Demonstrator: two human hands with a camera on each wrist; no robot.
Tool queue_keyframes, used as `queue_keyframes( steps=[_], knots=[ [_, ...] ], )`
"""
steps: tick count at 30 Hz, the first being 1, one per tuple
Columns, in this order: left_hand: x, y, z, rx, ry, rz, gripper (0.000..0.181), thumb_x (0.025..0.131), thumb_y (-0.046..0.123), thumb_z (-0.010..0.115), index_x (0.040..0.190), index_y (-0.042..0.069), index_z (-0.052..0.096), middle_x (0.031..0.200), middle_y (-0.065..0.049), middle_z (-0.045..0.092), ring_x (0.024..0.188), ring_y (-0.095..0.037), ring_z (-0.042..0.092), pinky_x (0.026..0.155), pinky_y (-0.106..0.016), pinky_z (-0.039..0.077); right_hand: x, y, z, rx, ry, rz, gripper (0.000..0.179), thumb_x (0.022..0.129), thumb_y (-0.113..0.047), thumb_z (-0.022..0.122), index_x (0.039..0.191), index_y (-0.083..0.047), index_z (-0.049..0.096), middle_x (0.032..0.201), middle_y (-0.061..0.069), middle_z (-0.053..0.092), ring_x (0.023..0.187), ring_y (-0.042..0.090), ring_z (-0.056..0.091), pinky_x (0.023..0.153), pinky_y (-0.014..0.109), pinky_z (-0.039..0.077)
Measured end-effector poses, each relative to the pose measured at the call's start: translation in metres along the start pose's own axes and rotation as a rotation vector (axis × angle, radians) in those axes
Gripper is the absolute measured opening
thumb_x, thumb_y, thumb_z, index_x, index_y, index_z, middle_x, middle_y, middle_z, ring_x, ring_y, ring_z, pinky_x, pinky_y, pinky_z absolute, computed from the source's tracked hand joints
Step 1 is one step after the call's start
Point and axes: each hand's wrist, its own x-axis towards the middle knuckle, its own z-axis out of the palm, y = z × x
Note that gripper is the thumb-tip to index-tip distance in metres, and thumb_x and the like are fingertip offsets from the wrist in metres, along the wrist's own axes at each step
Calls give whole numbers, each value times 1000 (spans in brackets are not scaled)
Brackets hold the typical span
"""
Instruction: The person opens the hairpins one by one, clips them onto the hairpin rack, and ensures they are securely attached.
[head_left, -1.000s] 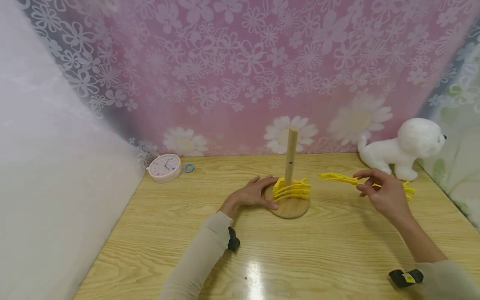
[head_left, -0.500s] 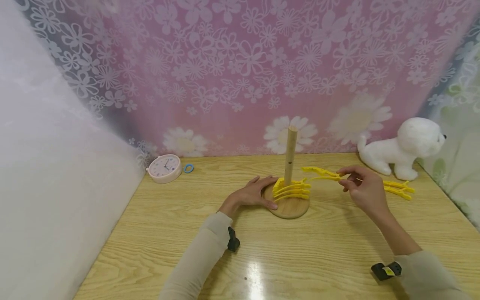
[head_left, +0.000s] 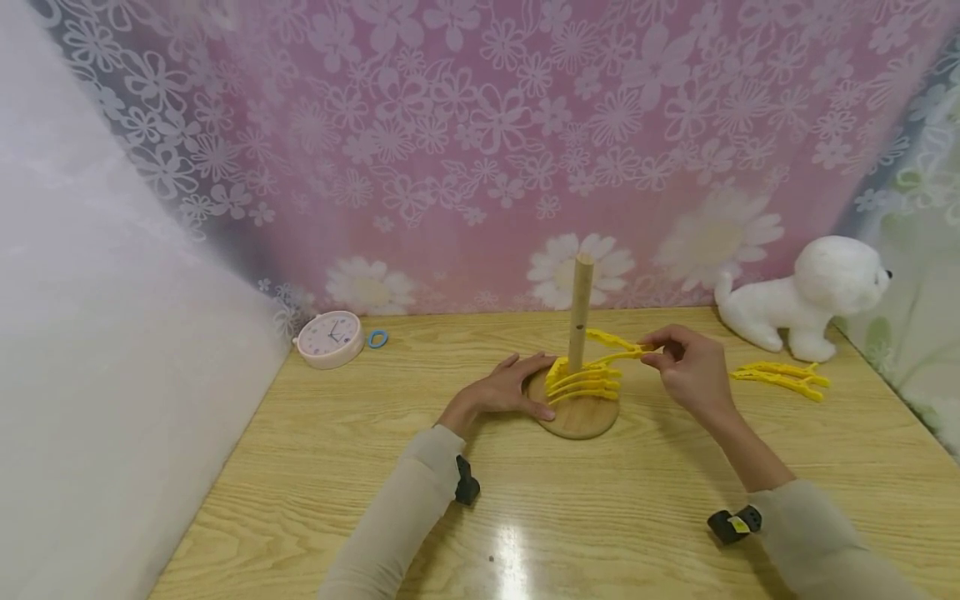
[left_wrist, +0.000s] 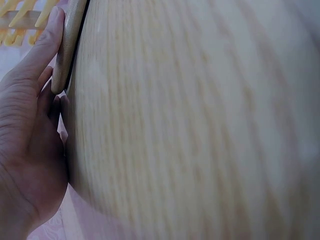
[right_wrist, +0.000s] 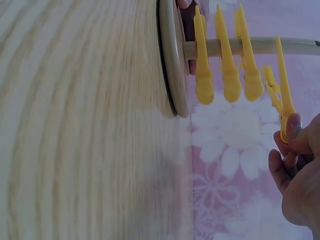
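In the head view my left hand (head_left: 517, 387) holds the round base (head_left: 581, 423) of a wooden stand, thumb at the near side and fingers spread along its left edge. From the base rises an upright wooden pole (head_left: 582, 304). Several yellow plastic clips (head_left: 588, 383) sit one above another round its foot; three (right_wrist: 231, 75) stand out in the right wrist view. My right hand (head_left: 693, 375) pinches the handle end of another yellow clip (right_wrist: 285, 100). Its two arms are spread, tips right at the pole, above the others. In the left wrist view the thumb (left_wrist: 42, 47) lies along the base's edge.
More yellow clips (head_left: 783, 377) lie on the wooden table (head_left: 600, 517) at the right. Behind them stands a white plush dog (head_left: 810, 292). A pink clock (head_left: 330, 337) and a blue ring (head_left: 377, 337) are at the back left. A pink flowered cloth (head_left: 450, 208) hangs behind.
My right hand has moved left with its clip, from beside the loose clips to the pole. The clips lying at the right are now uncovered. My left hand has stayed on the base.
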Motion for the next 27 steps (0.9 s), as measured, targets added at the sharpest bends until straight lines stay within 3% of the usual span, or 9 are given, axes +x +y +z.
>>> queue_keyframes(
  steps=[5, 12, 17, 22, 27],
  knots=[
    [0, 0, 0, -10, 4, -2, 99, 87, 46, 83, 167, 31, 26, 174, 1, 18, 162, -19, 2, 131, -44, -5, 4, -2, 9, 29, -13, -14, 28, 89, 19, 59, 96, -2, 77, 80, 13, 68, 69, -4, 67, 62, 13, 57],
    [1, 0, 2, -5, 10, -5, 99, 87, 48, 83, 166, 34, 26, 173, 6, 19, 162, -18, 1, 131, -44, -4, 7, -7, 19, -10, -24, -42, 21, 87, 14, 75, 95, -5, 79, 76, 8, 68, 56, 10, 52, 52, 15, 45],
    [-1, 2, 1, -22, 7, -25, 100, 86, 48, 84, 167, 33, 26, 174, 5, 17, 162, -23, -5, 131, -48, -3, 5, -13, 24, -21, -40, -58, 19, 86, 10, 78, 95, -6, 79, 72, 6, 64, 55, 13, 39, 54, 18, 40],
    [-2, 0, 1, -26, 4, -63, 101, 86, 49, 83, 167, 34, 25, 174, 5, 14, 161, -26, -9, 130, -54, 0, 4, -17, 27, -21, -68, -66, 19, 86, 8, 80, 95, -9, 79, 71, 4, 62, 55, 12, 37, 54, 21, 39],
    [-1, 0, 1, -18, 3, -56, 101, 86, 49, 84, 167, 35, 25, 174, 7, 16, 161, -25, -8, 130, -52, 0, 5, -17, 29, -21, -84, -62, 20, 85, 7, 81, 96, -10, 80, 72, 3, 61, 57, 12, 36, 54, 24, 36]
  ],
)
